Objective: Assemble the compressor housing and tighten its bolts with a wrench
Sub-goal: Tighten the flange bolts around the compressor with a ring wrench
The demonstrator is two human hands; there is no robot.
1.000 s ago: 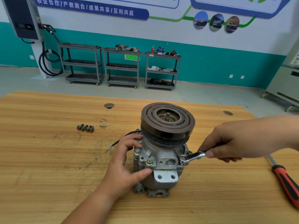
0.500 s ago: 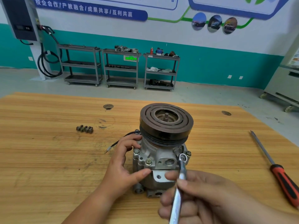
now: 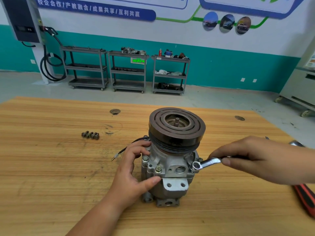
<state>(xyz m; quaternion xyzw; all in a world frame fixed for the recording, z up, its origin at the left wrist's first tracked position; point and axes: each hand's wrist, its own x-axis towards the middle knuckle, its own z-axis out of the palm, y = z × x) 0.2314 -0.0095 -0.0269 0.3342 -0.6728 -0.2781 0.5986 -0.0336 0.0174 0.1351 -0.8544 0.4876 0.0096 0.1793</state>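
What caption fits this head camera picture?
Left hand grips the compressor; right hand holds a wrench on its side bolt.

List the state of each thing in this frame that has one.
compressor: upright on the table, pulley on top.
wrench: ring end on a bolt at the compressor's right.
left hand: grips the compressor.
right hand: holds the wrench handle.
loose bolts: lying on the table.
screwdriver: lying on the table.

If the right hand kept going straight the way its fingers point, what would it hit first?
Probably the compressor housing. The right hand holds the wrench, whose ring end sits on a bolt at the housing's right edge, so the hand would reach that side first, though depth is unclear.
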